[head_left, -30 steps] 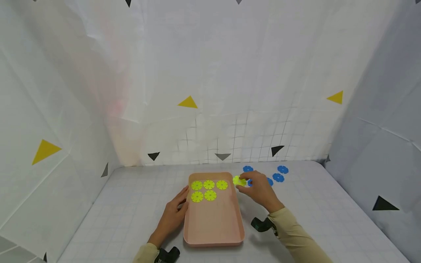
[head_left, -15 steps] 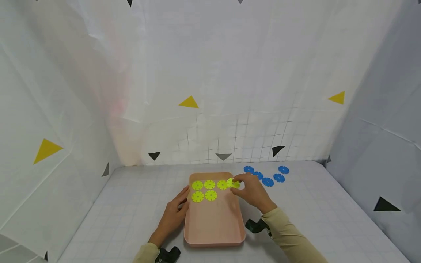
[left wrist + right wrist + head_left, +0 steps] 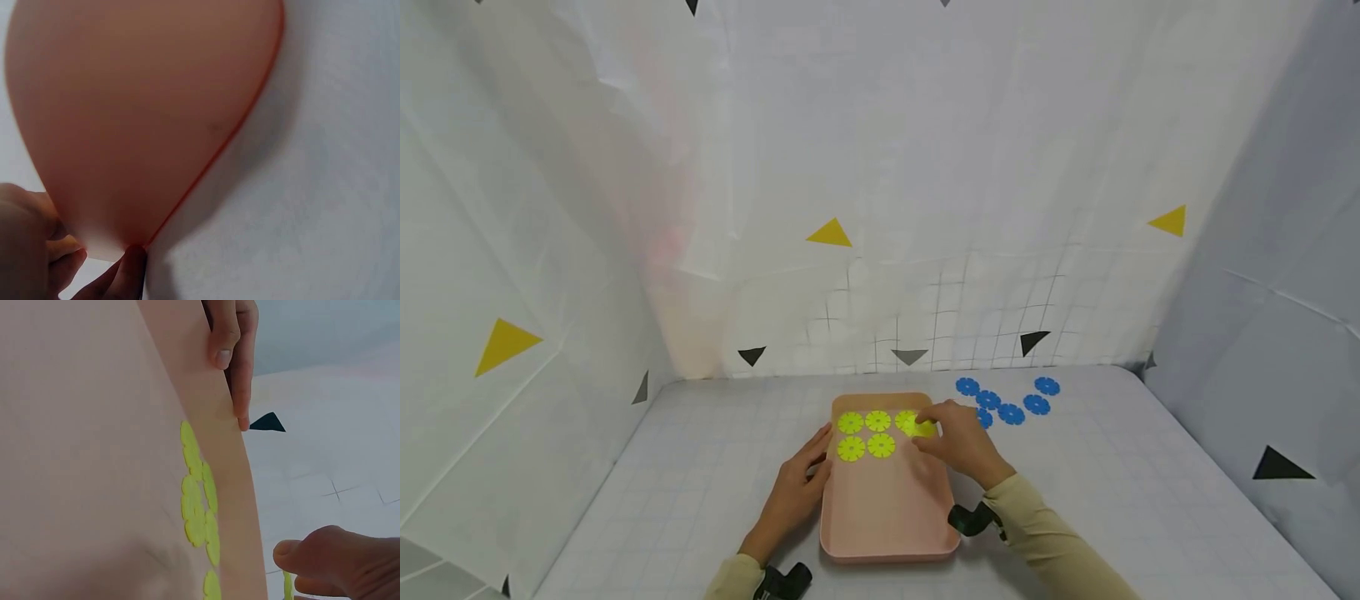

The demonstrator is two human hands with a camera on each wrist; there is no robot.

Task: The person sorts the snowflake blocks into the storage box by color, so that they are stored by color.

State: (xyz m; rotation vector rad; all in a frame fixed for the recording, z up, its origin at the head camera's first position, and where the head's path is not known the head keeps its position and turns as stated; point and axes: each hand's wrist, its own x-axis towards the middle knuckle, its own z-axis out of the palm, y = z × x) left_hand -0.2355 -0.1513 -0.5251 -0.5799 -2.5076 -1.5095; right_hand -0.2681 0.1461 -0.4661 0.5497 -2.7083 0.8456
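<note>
A notched yellow-green disc (image 3: 927, 428) is held over the far right corner of a tray (image 3: 887, 517), overlapping a flat disc there in the head view; whether the two touch cannot be told. The right hand (image 3: 962, 440) pinches its edge narrowly between thumb and fingers. Only the right wrist view shows this disc edge-on: a thin strip, its long axis upright in that view. From the head, its round face shows, partly hidden by fingers.

The pink tray, smooth and round-cornered, has its long axis running from near to far. Five matching discs (image 3: 877, 421) lie flat at its far end, three behind two, with slits around their rims.

The left hand (image 3: 792, 492) rests extended fingers against the tray's left side; its own wrist view shows fingertips at the darker red edge.

Beyond the tray's right side, six blue discs (image 3: 1011, 414) lie on the pale, faintly gridded table (image 3: 647, 492).
</note>
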